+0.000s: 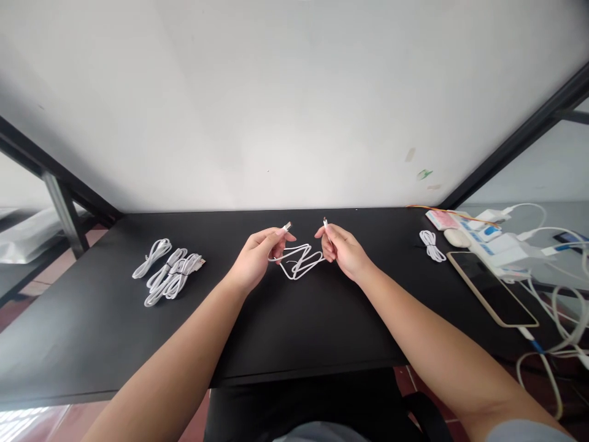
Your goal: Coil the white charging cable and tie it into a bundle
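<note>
Between my hands a white USB cable [301,261] lies in loose, zigzag folds on the black table. My left hand [262,248] pinches one end by its plug, a flat metal USB connector [288,226] pointing up and to the right. The other end, a smaller plug [325,222], is pinched in my right hand [343,248] with its tip upward. Both hands are held over the middle of the table, a short gap apart. Several bundled white cables [172,273] lie left of my left hand, and another tied white cable [431,245] lies to the right.
A phone [492,288] with a cable plugged in lies at the right edge. Beyond it, a power strip [497,245] carries white chargers and tangled cords. A white wall [285,110] rises behind the black table [115,325]. Dark metal frame bars [64,202] stand at both sides.
</note>
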Demonstrator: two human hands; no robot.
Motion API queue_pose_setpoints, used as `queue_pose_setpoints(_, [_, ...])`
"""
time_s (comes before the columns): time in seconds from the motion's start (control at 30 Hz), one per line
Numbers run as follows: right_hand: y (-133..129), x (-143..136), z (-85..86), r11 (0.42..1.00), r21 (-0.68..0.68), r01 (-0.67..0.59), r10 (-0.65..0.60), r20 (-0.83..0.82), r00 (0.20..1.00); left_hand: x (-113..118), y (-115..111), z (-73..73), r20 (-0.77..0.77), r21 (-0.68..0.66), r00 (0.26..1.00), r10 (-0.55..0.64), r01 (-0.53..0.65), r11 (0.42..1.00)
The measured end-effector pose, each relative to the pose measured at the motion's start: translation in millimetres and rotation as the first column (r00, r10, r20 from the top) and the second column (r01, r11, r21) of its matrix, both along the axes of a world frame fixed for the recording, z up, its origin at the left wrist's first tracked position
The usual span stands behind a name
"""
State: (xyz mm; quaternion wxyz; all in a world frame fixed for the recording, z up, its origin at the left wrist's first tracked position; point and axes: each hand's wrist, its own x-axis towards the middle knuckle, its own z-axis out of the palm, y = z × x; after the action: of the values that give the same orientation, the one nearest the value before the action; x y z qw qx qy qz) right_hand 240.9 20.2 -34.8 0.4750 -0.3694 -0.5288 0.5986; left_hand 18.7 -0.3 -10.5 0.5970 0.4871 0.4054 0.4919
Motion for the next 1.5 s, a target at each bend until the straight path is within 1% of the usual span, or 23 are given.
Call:
queue_pose_setpoints(0.13, [0.4,0.7,-0.3,0.996,0.065,0.053,-0.058,0.081,0.995,-0.9,0.6,0.8,0.015,0.011,0.998,0.057,-0.057,0.998])
queue_pose_setpoints(0.3, [1.5,2.7,-2.0,0.982,0.139,0.13,-0.15,0.139,0.979,-2.8,2.6,-6.5,-0.017,0.047,0.996,0.093,-0.092,0.995])
queue_pose_setpoints(0.43, [0.3,3.9,-1.9,0.963,0.216,0.159,-0.201,0.191,0.961,-1.5,1.7,-10.3,-0.117,0.104,0.983,0.145,-0.133,0.986])
queue_pose_setpoints(0.5, [-0.5,4.3,-1.1,0.955,0.255,0.153,-0.214,0.228,0.95,-0.6,0.8,-10.0,-0.168,0.128,0.97,0.176,-0.156,0.979])
queue_pose_setpoints(0.6, [-0.8,4.7,-1.1,0.942,0.296,0.159,-0.24,0.261,0.935,0.1,-0.3,-8.4,-0.201,0.146,0.957,0.211,-0.184,0.972])
queue_pose_setpoints(0.77, [0.6,4.6,-3.6,0.94,0.289,0.179,-0.253,0.244,0.936,-0.6,-0.8,-5.5,-0.206,0.152,0.951,0.23,-0.201,0.968])
queue_pose_setpoints(0.93, [0.6,4.3,-3.2,0.942,0.284,0.178,-0.253,0.253,0.934,-0.4,-1.5,-3.5,-0.198,0.152,0.956,0.218,-0.19,0.97])
queue_pose_setpoints(1.1, [-0.1,4.1,-2.2,0.955,0.242,0.173,-0.233,0.25,0.94,0.9,-1.0,-3.7,-0.186,0.152,0.959,0.215,-0.188,0.97])
queue_pose_setpoints(1.17, [-0.4,3.6,-1.4,0.952,0.249,0.177,-0.24,0.255,0.937,1.0,-0.5,-4.9,-0.18,0.147,0.961,0.208,-0.183,0.972])
queue_pose_setpoints(1.27, [-1.2,2.3,-0.1,0.928,0.313,0.203,-0.285,0.244,0.927,1.1,-1.0,-6.5,-0.177,0.164,0.962,0.207,-0.179,0.97])
queue_pose_setpoints(1.37, [-3.0,1.3,1.8,0.882,0.405,0.24,-0.338,0.189,0.922,1.6,-4.1,-6.1,-0.208,0.235,0.952,0.225,-0.175,0.956])
queue_pose_setpoints(1.43, [-5.4,1.3,4.0,0.844,0.47,0.257,-0.371,0.167,0.913,2.2,-7.1,-4.8,-0.254,0.304,0.932,0.257,-0.175,0.936])
queue_pose_setpoints(1.5, [-8.6,1.9,6.8,0.799,0.539,0.265,-0.421,0.188,0.888,2.9,-9.9,-2.9,-0.292,0.401,0.902,0.317,-0.185,0.897])
